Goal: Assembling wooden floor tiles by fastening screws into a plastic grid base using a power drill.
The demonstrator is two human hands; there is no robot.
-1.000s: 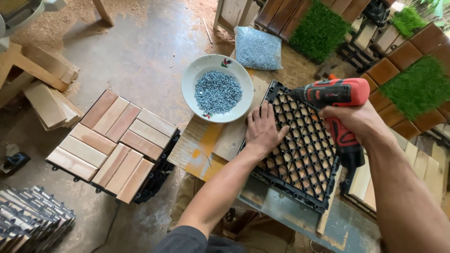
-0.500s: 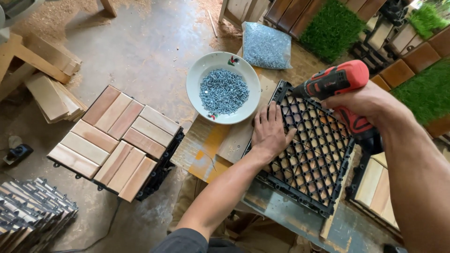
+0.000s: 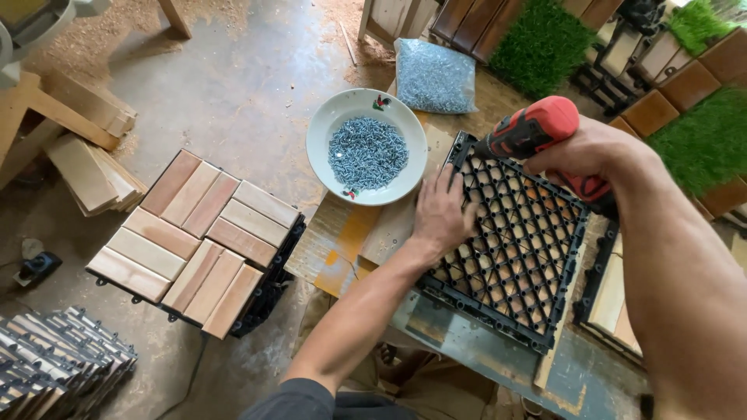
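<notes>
A black plastic grid tile (image 3: 520, 257) lies upside down on the workbench (image 3: 342, 249), with wooden slats showing through its holes. My left hand (image 3: 443, 214) rests flat on the grid's left edge, fingers spread toward its upper corner. My right hand (image 3: 591, 152) grips a red and black cordless drill (image 3: 537, 128), whose tip points down at the grid's upper left corner. Just left of that corner stands a white bowl (image 3: 331, 128) filled with small silver screws (image 3: 367, 153).
A clear bag of screws (image 3: 433, 75) lies behind the bowl. A stack of finished wooden deck tiles (image 3: 198, 237) sits on the floor at left, more black grids (image 3: 58, 362) at lower left, loose boards (image 3: 93, 167) far left. Grass and wood tiles (image 3: 700, 132) crowd the right.
The drill has swung left and down toward the grid's upper left corner. My left hand has slid slightly left along the grid's edge.
</notes>
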